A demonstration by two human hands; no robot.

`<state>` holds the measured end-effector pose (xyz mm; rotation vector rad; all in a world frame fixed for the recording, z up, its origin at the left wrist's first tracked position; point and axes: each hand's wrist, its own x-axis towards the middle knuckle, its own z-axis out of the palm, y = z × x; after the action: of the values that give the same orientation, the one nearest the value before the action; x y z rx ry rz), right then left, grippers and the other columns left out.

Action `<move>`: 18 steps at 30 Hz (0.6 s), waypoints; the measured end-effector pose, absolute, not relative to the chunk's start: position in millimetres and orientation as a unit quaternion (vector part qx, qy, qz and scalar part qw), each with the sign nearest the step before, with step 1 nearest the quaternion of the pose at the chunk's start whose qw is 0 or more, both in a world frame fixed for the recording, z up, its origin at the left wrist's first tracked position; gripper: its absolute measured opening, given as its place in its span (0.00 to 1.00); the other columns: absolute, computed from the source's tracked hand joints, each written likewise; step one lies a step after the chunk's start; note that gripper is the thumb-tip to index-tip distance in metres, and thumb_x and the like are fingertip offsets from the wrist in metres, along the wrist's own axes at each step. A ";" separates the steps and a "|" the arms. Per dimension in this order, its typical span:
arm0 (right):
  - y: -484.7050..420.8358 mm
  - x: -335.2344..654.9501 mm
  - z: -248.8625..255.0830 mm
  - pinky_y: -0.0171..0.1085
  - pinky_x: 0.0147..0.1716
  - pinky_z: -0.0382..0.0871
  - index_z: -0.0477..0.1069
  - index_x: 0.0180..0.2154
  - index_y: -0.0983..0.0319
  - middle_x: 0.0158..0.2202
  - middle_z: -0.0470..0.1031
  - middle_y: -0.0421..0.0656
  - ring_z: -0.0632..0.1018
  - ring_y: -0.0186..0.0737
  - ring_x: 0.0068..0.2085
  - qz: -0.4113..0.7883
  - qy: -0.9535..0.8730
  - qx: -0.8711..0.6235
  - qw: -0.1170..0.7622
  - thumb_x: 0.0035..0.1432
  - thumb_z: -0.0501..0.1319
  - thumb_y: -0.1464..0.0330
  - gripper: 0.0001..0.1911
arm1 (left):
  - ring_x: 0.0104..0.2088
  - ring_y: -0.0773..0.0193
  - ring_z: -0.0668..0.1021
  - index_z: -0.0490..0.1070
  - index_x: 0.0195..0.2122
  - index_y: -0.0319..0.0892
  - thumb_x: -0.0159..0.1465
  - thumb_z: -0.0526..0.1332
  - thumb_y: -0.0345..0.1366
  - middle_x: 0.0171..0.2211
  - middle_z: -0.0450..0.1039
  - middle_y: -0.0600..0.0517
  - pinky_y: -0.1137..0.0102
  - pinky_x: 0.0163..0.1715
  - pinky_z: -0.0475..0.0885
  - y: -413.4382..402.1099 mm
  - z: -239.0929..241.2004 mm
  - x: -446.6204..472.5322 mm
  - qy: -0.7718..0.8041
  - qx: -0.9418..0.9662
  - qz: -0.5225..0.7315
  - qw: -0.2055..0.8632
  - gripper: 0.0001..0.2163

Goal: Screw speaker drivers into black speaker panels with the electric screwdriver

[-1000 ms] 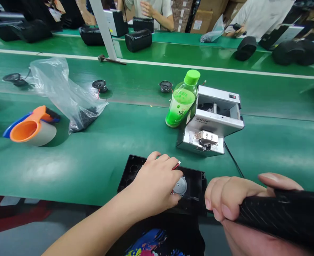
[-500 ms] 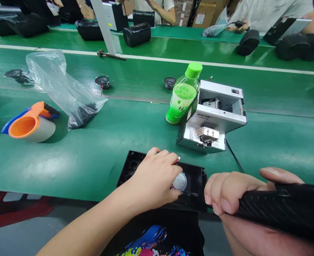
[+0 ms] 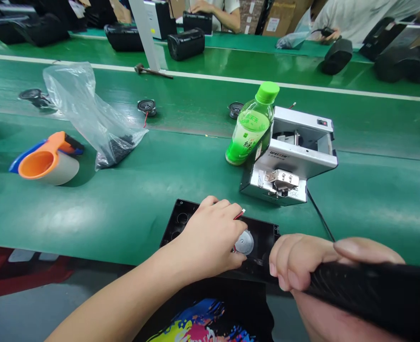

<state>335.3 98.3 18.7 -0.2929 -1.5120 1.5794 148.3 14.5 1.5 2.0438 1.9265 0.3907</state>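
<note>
My left hand [image 3: 210,240] rests on a black plastic housing [image 3: 181,221] at the near edge of the green bench, fingers curled round a small speaker [image 3: 244,243] with a silver back and a red wire. Close to the housing's right end, my right hand [image 3: 302,263] is wrapped round the black ribbed handle [image 3: 374,294] of a tool that runs off to the lower right.
A silver screw feeder box [image 3: 291,156] with a black cable stands behind the housing, a green bottle [image 3: 251,128] leaning on it. A plastic bag [image 3: 85,116] and an orange tape dispenser [image 3: 46,161] lie left. Loose speakers [image 3: 146,106] sit on the belt. Other people work at the far side.
The view has shifted slightly, so things sit a little further right. My right hand with the tool has dropped a little lower. My left hand stays on the speaker.
</note>
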 end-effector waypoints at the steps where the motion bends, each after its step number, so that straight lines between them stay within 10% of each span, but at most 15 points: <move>1: 96.9 336.6 15.9 0.45 0.22 0.76 0.81 0.56 0.44 0.24 0.75 0.37 0.75 0.43 0.20 0.642 -0.618 -0.101 0.443 0.73 0.65 0.45 0.18 | 0.53 0.50 0.80 0.84 0.44 0.45 0.62 0.79 0.47 0.53 0.80 0.50 0.52 0.57 0.67 13.7 1.0 148.9 0.671 0.714 0.137 0.148 0.15; 7: 87.6 342.5 13.0 0.48 0.26 0.77 0.81 0.60 0.45 0.27 0.79 0.37 0.77 0.43 0.22 0.608 -0.658 -0.061 0.441 0.75 0.64 0.49 0.18 | 0.55 0.50 0.79 0.83 0.46 0.44 0.63 0.78 0.46 0.56 0.79 0.50 0.51 0.60 0.67 9.1 -0.1 151.5 0.671 0.715 0.142 0.134 0.15; 11: 86.1 350.7 16.2 0.50 0.30 0.77 0.78 0.38 0.54 0.25 0.78 0.41 0.80 0.47 0.25 0.584 -0.723 -0.092 0.357 0.79 0.54 0.62 0.18 | 0.54 0.50 0.80 0.83 0.46 0.44 0.64 0.79 0.46 0.56 0.79 0.48 0.52 0.60 0.67 7.9 -0.1 151.6 0.666 0.721 0.144 0.123 0.16; 18: 80.8 344.1 8.1 0.49 0.27 0.78 0.81 0.40 0.53 0.24 0.78 0.41 0.78 0.47 0.25 0.593 -0.691 -0.100 0.401 0.76 0.61 0.51 0.17 | 0.55 0.48 0.80 0.83 0.48 0.43 0.64 0.79 0.49 0.55 0.80 0.47 0.51 0.63 0.70 7.5 -0.5 150.9 0.666 0.723 0.142 0.116 0.18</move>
<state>344.1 80.8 8.1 -0.2529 -1.7477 1.4996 150.9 7.5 -0.5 2.1173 1.9516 0.4154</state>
